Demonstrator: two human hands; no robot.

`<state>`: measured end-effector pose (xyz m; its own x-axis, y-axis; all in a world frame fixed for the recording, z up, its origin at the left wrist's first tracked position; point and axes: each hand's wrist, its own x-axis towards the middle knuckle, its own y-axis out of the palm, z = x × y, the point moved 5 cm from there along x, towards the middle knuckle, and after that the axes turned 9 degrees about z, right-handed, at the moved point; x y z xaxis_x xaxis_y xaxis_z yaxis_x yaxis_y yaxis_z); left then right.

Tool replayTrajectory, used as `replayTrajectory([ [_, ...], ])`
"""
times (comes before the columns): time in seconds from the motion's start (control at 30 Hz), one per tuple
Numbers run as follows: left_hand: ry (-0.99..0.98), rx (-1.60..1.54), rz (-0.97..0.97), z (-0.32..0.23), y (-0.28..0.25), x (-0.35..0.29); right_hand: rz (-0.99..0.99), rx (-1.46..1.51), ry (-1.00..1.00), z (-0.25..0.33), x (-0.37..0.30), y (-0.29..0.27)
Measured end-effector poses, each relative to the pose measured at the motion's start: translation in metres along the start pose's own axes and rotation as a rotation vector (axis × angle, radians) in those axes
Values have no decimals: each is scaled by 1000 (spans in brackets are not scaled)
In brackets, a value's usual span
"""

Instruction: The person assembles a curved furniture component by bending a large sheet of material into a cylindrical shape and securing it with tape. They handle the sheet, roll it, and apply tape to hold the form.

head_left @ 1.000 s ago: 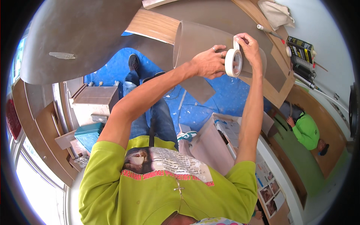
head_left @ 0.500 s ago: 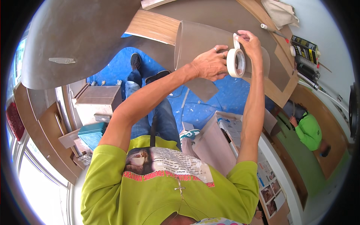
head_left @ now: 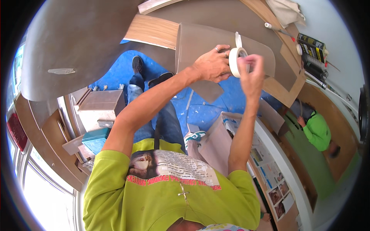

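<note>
Tape roll: a white roll of masking tape point(head_left: 236, 61) sits in the upper middle of the frame, held up in front of a curved grey-brown sheet point(head_left: 200, 42), a short loose end standing up from its top.
Left hand: the left hand point(head_left: 212, 65) is closed around the roll's left side, fingers curled over its rim; a ring shows on one finger.
Right hand: the right hand point(head_left: 251, 73) comes from the right, fingers bent and pinched at the roll's open face, touching it.
Behind: wood-grain board point(head_left: 154, 30) in the upper left of the sheet.
Below: blue floor covering point(head_left: 115, 73) in the centre.
Right edge: another person in a green top point(head_left: 318, 131), well apart.
</note>
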<state>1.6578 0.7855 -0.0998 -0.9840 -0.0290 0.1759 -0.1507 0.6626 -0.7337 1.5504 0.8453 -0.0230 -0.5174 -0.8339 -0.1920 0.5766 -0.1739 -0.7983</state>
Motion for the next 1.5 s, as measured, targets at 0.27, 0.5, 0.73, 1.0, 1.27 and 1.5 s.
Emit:
replayTrajectory([
  [0.27,35,-86,-125,0,2,-2,0,216,208,-8,-10,2],
  [0.5,-34,-269,-140,2,7,-2,21,663,415,-28,-11,-8],
  [0.73,-137,-296,-272,1,-6,-3,133,692,596,-36,-17,-10],
  [1.0,-290,-438,-408,16,-17,3,36,742,364,-17,-22,-17],
  [1.27,-379,-563,-356,10,-13,-4,3,675,166,4,-46,-3],
  [1.5,-424,-694,-553,24,-30,-4,52,527,85,18,-85,18],
])
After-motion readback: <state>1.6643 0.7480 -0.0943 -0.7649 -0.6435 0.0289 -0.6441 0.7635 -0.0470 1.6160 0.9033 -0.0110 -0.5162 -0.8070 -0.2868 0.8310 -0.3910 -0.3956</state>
